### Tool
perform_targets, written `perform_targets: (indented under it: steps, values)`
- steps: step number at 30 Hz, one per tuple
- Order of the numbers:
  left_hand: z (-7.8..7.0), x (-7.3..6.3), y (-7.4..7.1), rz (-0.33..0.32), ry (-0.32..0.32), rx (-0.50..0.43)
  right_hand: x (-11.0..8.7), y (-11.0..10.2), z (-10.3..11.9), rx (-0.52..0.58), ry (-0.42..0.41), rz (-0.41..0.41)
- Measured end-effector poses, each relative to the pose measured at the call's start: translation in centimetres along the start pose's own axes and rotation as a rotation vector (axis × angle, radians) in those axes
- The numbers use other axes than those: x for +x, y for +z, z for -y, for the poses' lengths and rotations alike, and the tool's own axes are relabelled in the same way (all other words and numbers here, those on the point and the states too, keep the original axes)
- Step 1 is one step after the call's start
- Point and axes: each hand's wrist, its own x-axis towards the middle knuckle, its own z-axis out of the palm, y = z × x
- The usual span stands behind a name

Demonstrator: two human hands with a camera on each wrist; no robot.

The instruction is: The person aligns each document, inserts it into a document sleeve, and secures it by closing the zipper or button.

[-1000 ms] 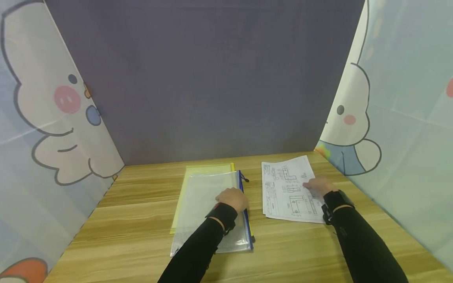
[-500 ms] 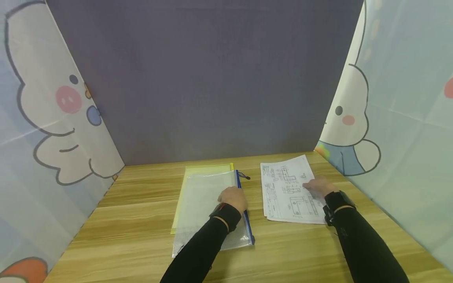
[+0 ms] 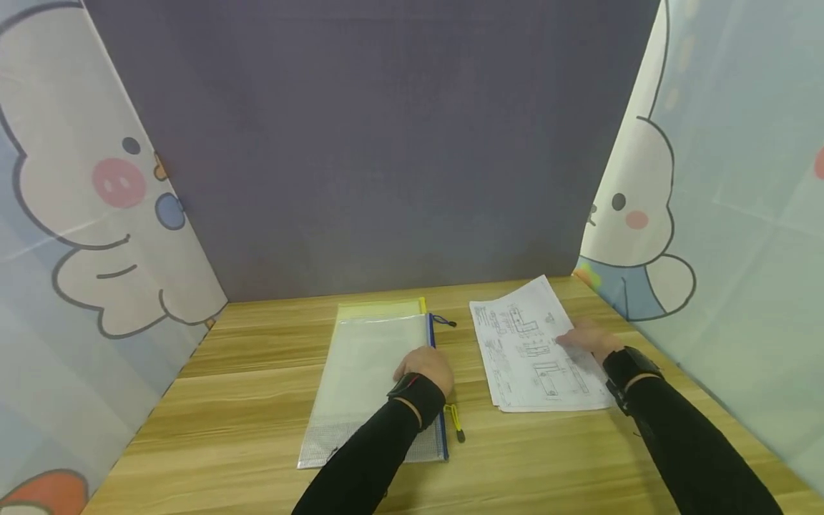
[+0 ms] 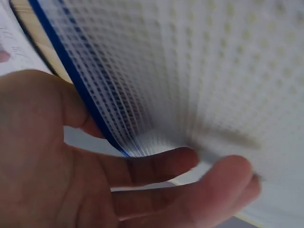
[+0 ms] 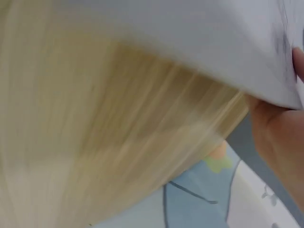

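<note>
A clear mesh zip pouch (image 3: 376, 357) with a blue zipper edge lies over a yellow-edged zip pouch (image 3: 380, 307), most of which is hidden beneath it. My left hand (image 3: 428, 368) grips the clear pouch near its blue edge. In the left wrist view, curled fingers (image 4: 161, 168) lie against the mesh, and the blue edge runs behind the hand. To the right, my right hand (image 3: 587, 339) pinches the right side of a stack of paper sheets (image 3: 521, 343) printed with technical drawings. The right wrist view shows the sheets' edge raised off the wood, with the hand (image 5: 280, 137) at their corner.
A wooden table (image 3: 225, 400) carries everything. Behind it stands a dark grey backdrop (image 3: 386, 143), with cartoon-printed curtains (image 3: 740, 214) at both sides. A yellow zipper pull (image 3: 455, 422) sticks out beside the blue edge, and a dark blue pull (image 3: 444, 320) lies near the top.
The clear pouch has shifted slightly left and straightened over the yellow one, uncovering the yellow pull. The paper stack has turned, its lower edge swinging right with my right hand.
</note>
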Motion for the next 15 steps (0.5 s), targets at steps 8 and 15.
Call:
perform_targets:
  steps: [8, 15]
  values:
    - [1.5, 0.8, -0.6, 0.059, 0.047, -0.248, -1.1, 0.8, 0.8, 0.026, -0.199, 0.046]
    - [3.9, 2.1, 0.1, -0.027, 0.398, -0.133, -2.8, 1.7, 2.2, 0.131, -0.229, 0.018]
